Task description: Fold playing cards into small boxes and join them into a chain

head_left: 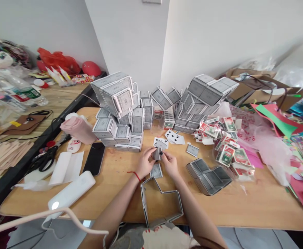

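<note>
Both hands meet over the middle of the table around a grey-backed playing card (156,154), which looks bent. My left hand (145,162) grips its left side, and my right hand (170,163) pinches its right edge. Just below them a flat card (156,171) lies face down. Between my forearms stands an open L-shaped frame of folded cards (179,204). Beyond my fingers, spade cards (174,137) lie face up. To the right are a loose card (192,149) and an L-shaped open card box (208,176).
Stacked card blocks rise at the back left (115,128) and back right (205,91). Card packs (226,154) are heaped on the right. A phone (94,158), a white power bank (72,190), black scissors (44,159) and a pink roll (78,128) lie left. A white cable (73,218) crosses the front.
</note>
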Motion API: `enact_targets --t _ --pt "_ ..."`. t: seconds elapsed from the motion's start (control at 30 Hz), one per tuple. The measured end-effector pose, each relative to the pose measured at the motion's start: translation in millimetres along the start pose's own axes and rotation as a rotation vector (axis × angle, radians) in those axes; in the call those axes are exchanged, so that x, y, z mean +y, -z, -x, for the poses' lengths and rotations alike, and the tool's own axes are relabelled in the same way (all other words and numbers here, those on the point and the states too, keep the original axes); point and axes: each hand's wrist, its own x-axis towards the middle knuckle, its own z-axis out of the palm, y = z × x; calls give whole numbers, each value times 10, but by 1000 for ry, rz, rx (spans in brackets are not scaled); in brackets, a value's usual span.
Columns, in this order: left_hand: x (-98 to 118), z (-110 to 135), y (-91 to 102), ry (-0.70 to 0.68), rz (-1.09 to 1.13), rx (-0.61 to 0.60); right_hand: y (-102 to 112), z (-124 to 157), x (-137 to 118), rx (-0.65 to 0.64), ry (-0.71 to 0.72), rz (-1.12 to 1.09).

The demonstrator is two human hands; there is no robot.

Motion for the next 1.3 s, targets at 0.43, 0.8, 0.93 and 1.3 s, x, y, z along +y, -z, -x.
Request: enact_targets --t 0.43,0.8,0.93,1.3 --pt "-25 13 18 -38 -71 32 67 -20 -30 -62 6 94" --pt "22 13 13 -28 -76 39 82 -39 -102 -156 82 199" --pt "12 13 16 -28 -129 48 95 -40 -84 -176 14 205" --pt "48 8 41 -47 -226 20 43 -5 -67 -113 -54 165"
